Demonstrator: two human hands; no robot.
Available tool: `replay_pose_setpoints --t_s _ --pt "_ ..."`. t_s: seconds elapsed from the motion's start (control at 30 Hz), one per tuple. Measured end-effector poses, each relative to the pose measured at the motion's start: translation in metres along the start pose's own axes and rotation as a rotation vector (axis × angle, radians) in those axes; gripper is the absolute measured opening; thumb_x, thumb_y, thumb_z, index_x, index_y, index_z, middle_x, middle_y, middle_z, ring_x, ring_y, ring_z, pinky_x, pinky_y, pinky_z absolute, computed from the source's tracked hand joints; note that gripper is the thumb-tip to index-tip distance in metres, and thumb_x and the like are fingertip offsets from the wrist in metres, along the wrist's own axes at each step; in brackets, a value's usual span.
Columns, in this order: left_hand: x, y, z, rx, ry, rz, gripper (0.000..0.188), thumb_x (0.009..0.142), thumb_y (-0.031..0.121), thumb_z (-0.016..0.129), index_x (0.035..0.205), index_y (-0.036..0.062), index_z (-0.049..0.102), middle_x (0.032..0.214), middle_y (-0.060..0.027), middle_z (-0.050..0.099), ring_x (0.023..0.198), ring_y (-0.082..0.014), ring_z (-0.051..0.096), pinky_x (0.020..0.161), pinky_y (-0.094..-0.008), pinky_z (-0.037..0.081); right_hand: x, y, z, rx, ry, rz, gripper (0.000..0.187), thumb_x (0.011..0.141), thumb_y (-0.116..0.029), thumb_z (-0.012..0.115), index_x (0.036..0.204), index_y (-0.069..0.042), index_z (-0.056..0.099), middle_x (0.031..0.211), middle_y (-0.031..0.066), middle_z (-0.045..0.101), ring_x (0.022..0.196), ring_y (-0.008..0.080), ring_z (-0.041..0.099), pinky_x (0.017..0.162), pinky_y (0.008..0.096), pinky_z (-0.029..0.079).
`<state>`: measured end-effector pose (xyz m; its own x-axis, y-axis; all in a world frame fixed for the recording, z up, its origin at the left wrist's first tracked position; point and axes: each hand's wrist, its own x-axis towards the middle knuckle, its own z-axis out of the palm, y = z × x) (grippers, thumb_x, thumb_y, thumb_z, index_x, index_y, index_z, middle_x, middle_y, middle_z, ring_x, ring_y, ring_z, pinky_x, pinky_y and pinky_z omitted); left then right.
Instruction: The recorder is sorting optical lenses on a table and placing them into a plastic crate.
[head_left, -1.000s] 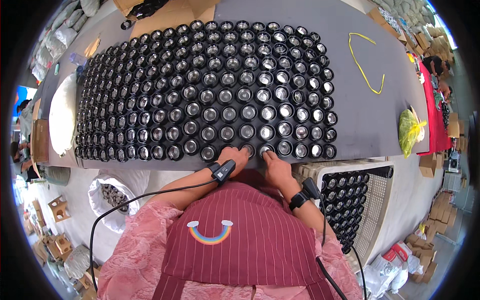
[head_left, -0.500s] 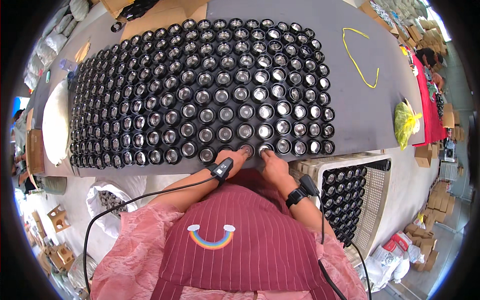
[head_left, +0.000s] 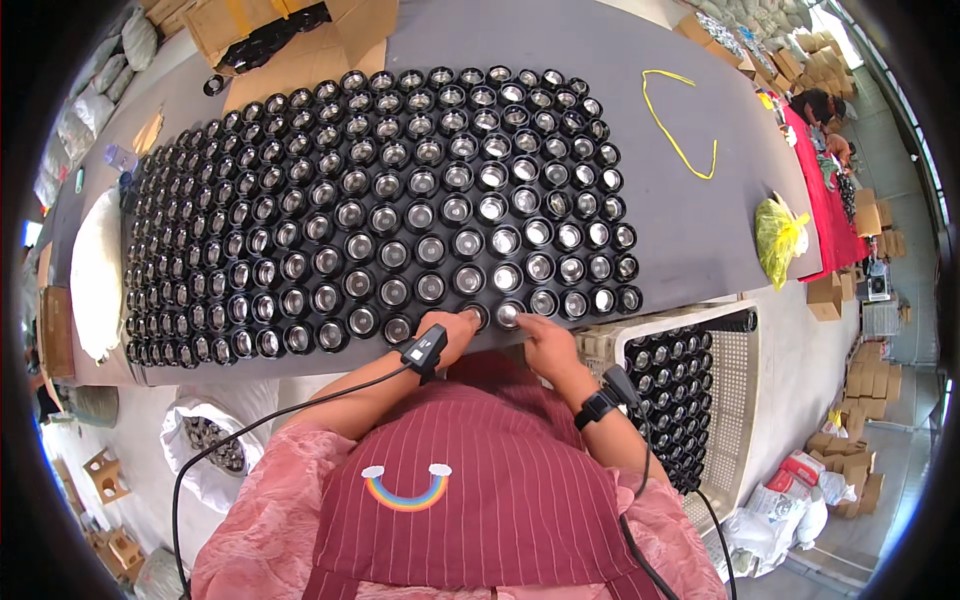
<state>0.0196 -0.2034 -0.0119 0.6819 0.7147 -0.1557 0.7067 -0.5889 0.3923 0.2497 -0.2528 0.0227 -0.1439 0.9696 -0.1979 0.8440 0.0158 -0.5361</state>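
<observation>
Grey table point(head_left: 690, 240) stretches away before me, its left and middle covered with rows of black round caps point(head_left: 388, 218), silvery centres up. Lower, beyond the near edge on my right, a pale plastic crate point(head_left: 735, 400) holds more. My left hand point(head_left: 450, 333) and right hand point(head_left: 550, 345) come to the row nearest me. Two neighbouring caps sit between them: the left cap point(head_left: 481, 318), partly under my left fingers, and the right cap point(head_left: 508, 314), just left of my right fingertips — my right hand is nearer that one. Both are round, so no long axis; only their row runs left to right. My fingers are bunched narrow — whether they pinch a rim, I cannot tell.
</observation>
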Motion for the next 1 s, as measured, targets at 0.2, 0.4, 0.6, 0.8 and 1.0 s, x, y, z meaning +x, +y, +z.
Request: replay_pose_setpoints --t_s 0.2,0.4,0.6,0.8,1.0 --pt "0.031 0.033 -0.013 -0.074 0.062 0.169 0.017 0.084 0.021 0.066 0.098 0.0112 0.065 0.097 -0.0048 0.065 0.079 -0.0283 0.069 0.063 -0.0423 0.055 0.007 0.031 -0.058 -0.394 -0.048 0.065 0.029 0.078 -0.016 0.061 0.105 -0.012 0.07 0.1 0.009 0.069 0.09 0.0326 0.066 0.079 0.045 0.053" --pt "0.082 0.068 0.003 0.005 0.043 0.227 0.015 0.086 0.015 0.059 0.098 0.0094 0.064 0.095 -0.0087 0.064 0.076 -0.029 0.068 0.062 -0.0425 0.055 0.031 0.06 -0.075 -0.703 -0.371 -0.116 0.024 0.077 -0.018 0.061 0.097 -0.014 0.073 0.1 0.0041 0.071 0.102 0.026 0.06 0.085 0.0445 0.044" --pt "0.108 0.072 0.031 0.027 -0.082 0.088 0.016 0.086 0.013 0.057 0.099 0.0069 0.064 0.093 -0.0116 0.066 0.074 -0.0309 0.069 0.06 -0.0438 0.055 0.039 0.096 -0.088 -0.634 -0.378 -0.287 0.028 0.075 -0.021 0.062 0.1 -0.02 0.074 0.099 -0.0017 0.071 0.097 0.0229 0.06 0.081 0.0398 0.044" --pt "0.119 0.077 0.033 0.008 -0.165 -0.002 0.02 0.087 0.011 0.055 0.104 0.002 0.063 0.093 -0.0158 0.069 0.077 -0.0343 0.07 0.059 -0.0457 0.056 0.051 0.116 -0.079 -0.624 -0.43 -0.423 0.027 0.073 -0.023 0.062 0.097 -0.019 0.074 0.098 -0.0036 0.07 0.092 0.0202 0.059 0.078 0.0382 0.044" --pt "0.123 0.083 0.016 -0.016 -0.232 0.027 0.026 0.085 0.011 0.055 0.103 -0.0019 0.068 0.08 -0.0201 0.071 0.074 -0.0346 0.072 0.061 -0.044 0.057 0.057 0.114 -0.077 -0.624 -0.488 -0.443 0.027 0.073 -0.023 0.06 0.095 -0.017 0.074 0.093 -0.002 0.067 0.089 0.0218 0.057 0.073 0.0374 0.043"
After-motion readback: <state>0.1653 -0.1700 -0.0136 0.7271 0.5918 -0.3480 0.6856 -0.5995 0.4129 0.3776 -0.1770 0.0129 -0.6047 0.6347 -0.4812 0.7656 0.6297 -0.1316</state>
